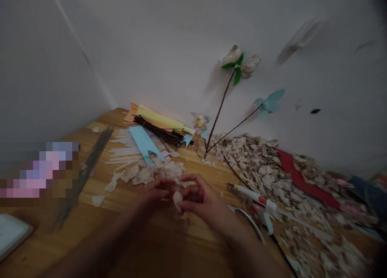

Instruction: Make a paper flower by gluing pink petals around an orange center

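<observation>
Between the thumb and fingers of my right hand [202, 197] is a small pale petal [177, 201], held over the wooden table. My left hand [159, 190] faces it from the left, its fingers loosely bent and apart, with nothing visible in them. The petal lies in the gap between both hands. Just beyond my fingers spreads a small heap of whitish petals [165, 170], partly hidden by my hands. One loose petal [98, 200] rests on the wood to the left.
At right lie a glue gun [256, 199] with a cord, scissors [249, 221], a large petal pile [256, 161] and a red strip [305, 181]. Behind are brown stems [160, 130], blue paper [145, 143] and an upright artificial flower [237, 64]. Thin wires [87, 169] lie left.
</observation>
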`<control>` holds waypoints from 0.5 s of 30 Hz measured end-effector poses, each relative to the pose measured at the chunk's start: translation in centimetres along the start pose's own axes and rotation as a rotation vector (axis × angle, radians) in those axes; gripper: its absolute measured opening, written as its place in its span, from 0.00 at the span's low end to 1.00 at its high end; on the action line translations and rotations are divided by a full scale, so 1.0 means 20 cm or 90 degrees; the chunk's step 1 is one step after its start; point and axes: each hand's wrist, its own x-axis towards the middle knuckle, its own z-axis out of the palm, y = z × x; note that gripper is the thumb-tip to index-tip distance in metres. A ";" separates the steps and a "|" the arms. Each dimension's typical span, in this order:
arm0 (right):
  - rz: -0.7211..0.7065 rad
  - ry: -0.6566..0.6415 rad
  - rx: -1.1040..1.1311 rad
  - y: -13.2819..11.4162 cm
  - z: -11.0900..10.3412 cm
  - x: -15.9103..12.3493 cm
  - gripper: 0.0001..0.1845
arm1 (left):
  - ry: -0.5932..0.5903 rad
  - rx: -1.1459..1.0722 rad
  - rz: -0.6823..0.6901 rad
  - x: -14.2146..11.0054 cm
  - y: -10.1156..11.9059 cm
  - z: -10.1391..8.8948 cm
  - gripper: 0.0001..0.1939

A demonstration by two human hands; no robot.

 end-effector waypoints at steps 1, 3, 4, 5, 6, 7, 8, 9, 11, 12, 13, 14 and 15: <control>0.012 -0.004 -0.025 0.00 0.00 -0.01 0.22 | 0.008 0.030 0.008 0.00 0.00 0.00 0.14; 0.033 0.001 -0.076 0.00 0.01 -0.03 0.22 | 0.017 0.114 0.022 -0.02 0.01 0.02 0.17; 0.038 0.009 -0.092 0.01 0.01 -0.03 0.22 | 0.014 0.155 0.026 -0.03 0.01 0.03 0.19; 0.042 0.012 -0.101 0.02 0.01 -0.03 0.22 | 0.006 0.189 0.026 -0.03 0.01 0.04 0.20; 0.043 0.016 -0.104 0.03 0.00 -0.03 0.22 | -0.003 0.209 0.026 -0.04 0.01 0.04 0.20; 0.045 0.018 -0.105 0.04 0.00 -0.04 0.22 | -0.014 0.213 0.024 -0.04 0.01 0.05 0.19; 0.046 0.022 -0.106 0.04 0.00 -0.04 0.23 | -0.023 0.210 0.021 -0.05 0.01 0.05 0.18; 0.046 0.028 -0.103 0.05 -0.01 -0.04 0.23 | -0.025 0.208 0.019 -0.05 0.01 0.05 0.18; 0.052 0.035 -0.093 0.05 -0.02 -0.04 0.22 | -0.022 0.208 0.014 -0.05 0.01 0.05 0.17; 0.051 0.039 -0.089 0.05 -0.03 -0.05 0.22 | -0.017 0.208 0.013 -0.05 0.01 0.05 0.16; 0.046 0.042 -0.090 0.04 -0.04 -0.07 0.21 | -0.008 0.207 0.009 -0.05 0.01 0.05 0.16; 0.037 0.052 -0.099 0.04 -0.06 -0.09 0.20 | 0.005 0.202 0.005 -0.05 0.01 0.05 0.17; 0.032 0.066 -0.120 0.03 -0.08 -0.12 0.19 | 0.018 0.193 0.002 -0.05 0.01 0.04 0.18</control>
